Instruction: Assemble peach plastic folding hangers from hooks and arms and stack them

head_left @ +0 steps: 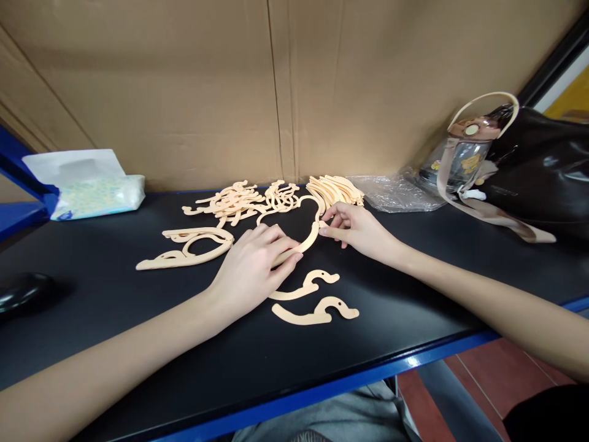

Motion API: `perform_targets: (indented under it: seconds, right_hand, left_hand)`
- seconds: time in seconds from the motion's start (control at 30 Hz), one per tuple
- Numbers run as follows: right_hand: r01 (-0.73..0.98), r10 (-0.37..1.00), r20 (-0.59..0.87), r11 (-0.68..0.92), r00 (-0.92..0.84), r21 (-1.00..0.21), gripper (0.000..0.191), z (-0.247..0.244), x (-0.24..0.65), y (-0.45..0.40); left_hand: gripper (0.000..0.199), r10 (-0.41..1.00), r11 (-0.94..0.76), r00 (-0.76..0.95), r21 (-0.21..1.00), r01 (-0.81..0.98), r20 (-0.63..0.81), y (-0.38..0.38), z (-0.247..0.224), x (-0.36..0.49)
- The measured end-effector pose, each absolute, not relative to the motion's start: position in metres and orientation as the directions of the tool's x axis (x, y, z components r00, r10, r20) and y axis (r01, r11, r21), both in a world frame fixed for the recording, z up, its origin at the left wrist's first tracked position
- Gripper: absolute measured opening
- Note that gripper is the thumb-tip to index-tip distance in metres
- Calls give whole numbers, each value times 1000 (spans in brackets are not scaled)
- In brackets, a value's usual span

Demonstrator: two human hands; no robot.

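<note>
My left hand (257,261) is closed on the lower part of a curved beige plastic piece (309,240), thumb and fingers pinching it. At that piece's upper end, my right hand (343,226) pinches the joint where it meets another curved arm (316,205). Two loose beige hook pieces, one nearer (304,318) and one farther (299,293), lie on the black table in front of my hands; my left hand partly covers the farther one. To the left rests a joined beige pair (184,261) with a rounded opening.
Behind my hands are a tangled pile of beige pieces (237,201) and a stack of curved arms (338,190). A tissue pack (99,193) and black mouse (23,291) are left. A plastic bag (400,195), bottle (464,159) and black bag (547,172) are right.
</note>
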State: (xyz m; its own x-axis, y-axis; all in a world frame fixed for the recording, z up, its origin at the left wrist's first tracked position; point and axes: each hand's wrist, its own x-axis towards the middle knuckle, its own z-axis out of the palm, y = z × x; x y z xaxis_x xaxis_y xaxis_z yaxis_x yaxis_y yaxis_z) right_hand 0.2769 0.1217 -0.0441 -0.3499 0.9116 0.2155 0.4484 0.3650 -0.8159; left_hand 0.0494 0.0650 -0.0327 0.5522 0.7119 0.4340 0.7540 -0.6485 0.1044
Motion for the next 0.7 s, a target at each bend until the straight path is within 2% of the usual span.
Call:
perform_targets:
  seconds: [0.17,0.3,0.5,0.7]
  right_hand:
    - [593,914,224,391,-337,-704,21,-39,274,120]
    - [633,920,229,385,-318,-672,20,-36,272,117]
    - [706,891,261,454,-372,-544,15,-34,274,116]
    - [805,897,214,442,-387,-397,22,-31,277,111]
  left_hand:
    - [19,734,-633,545,117,765,406,64,-33,52]
    - [16,746,-620,532,128,774,400,64,-33,53]
    - [18,744,-624,530,139,769,408,65,-34,52]
    - [21,642,-668,598,-33,744,480,57,-30,55]
